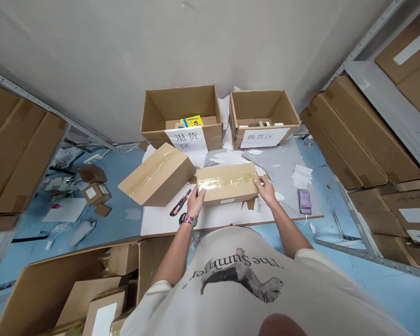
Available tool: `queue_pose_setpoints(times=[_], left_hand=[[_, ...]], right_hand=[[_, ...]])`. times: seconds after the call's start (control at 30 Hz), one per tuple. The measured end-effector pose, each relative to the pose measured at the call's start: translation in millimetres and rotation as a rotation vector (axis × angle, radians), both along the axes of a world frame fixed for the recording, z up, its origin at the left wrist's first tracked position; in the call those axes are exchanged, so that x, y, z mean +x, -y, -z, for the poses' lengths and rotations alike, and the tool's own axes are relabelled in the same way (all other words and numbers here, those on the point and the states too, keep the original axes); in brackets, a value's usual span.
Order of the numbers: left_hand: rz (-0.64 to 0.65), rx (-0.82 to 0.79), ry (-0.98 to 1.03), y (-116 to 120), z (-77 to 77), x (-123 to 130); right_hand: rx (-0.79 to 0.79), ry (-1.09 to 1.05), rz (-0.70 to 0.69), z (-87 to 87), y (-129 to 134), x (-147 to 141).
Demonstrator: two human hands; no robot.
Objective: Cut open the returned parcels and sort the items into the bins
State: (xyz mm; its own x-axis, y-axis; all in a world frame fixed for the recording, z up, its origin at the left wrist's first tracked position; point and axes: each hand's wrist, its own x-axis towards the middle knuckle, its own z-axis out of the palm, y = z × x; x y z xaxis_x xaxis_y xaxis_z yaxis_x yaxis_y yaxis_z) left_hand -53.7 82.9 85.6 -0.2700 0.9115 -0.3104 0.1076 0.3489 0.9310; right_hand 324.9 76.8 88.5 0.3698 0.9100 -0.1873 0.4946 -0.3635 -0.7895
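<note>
A taped cardboard box (227, 182) is between my two hands, over the white table. My left hand (196, 201) grips its left end, thumb on the top edge. At the opposite end my right hand (265, 189) holds the right side, near the end of the clear tape strip. Left of it lies a larger taped carton (157, 172), set at an angle across the table's left edge. A red and black box cutter (180, 202) lies on the table beside my left hand. The fingers under the held box are hidden.
Two open cartons with paper signs, a left one (149, 112) and a right one (294, 109), stand against the wall. A phone (304, 201) lies at the table's right. A big carton (31, 284) of parcels sits at lower left. Shelves with boxes (371, 135) flank the table.
</note>
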Motion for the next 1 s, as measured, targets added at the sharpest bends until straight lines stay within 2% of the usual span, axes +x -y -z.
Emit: queue_pose_setpoints(times=[0.17, 0.27, 0.33, 0.4, 0.43, 0.5, 0.57, 0.63, 0.67, 0.7, 0.77, 0.8, 0.83, 0.9, 1.0], left_hand=[[0.267, 0.197, 0.077, -0.8, -18.5, 29.2], [0.321, 0.309, -0.03, 15.5, -41.0, 45.1], [0.421, 0.429, -0.22, 30.7, -66.8, 69.5], [0.621, 0.58, -0.439, 45.2, -97.1, 106.0], [0.709, 0.629, -0.53, 50.9, -111.5, 125.9], [0.815, 0.704, -0.646, 57.7, -133.0, 158.9], [0.806, 0.725, -0.641, 59.3, -139.6, 170.4], [0.637, 0.699, -0.502, 59.1, -128.4, 154.6], [0.499, 0.663, -0.39, 59.1, -116.8, 138.4], [0.301, 0.603, -0.244, 59.5, -102.0, 118.8], [-0.09, 0.387, 0.056, 62.6, -67.4, 78.1], [-0.199, 0.229, 0.165, 66.0, -49.5, 60.3], [-0.272, 0.08, 0.235, 70.8, -32.2, 45.7], [-0.292, -0.117, 0.306, 83.3, -1.7, 26.9], [-0.269, -0.241, 0.375, 98.4, 27.2, 18.5]], right_hand=[[0.241, -0.299, 0.051, 10.9, 5.7, 31.6], [0.316, -0.436, 0.173, 31.0, 18.2, 43.5], [0.28, -0.533, 0.324, 49.3, 28.0, 45.9], [0.151, -0.669, 0.454, 67.2, 37.4, 43.1], [0.071, -0.746, 0.479, 74.5, 41.5, 40.3], [-0.056, -0.88, 0.442, 82.9, 47.1, 33.7], [-0.076, -0.911, 0.407, 79.4, 47.7, 28.7], [0.01, -0.778, 0.448, 61.8, 43.2, 25.6], [0.083, -0.661, 0.471, 48.2, 39.5, 23.7], [0.171, -0.527, 0.469, 32.3, 35.3, 20.5], [0.365, -0.275, 0.344, -2.5, 27.3, 8.3], [0.455, -0.17, 0.227, -19.1, 24.5, -1.1], [0.536, -0.08, 0.115, -33.7, 23.1, -12.2], [0.643, 0.047, -0.049, -53.8, 25.4, -35.7], [0.71, 0.116, -0.166, -58.1, 40.1, -55.8]])
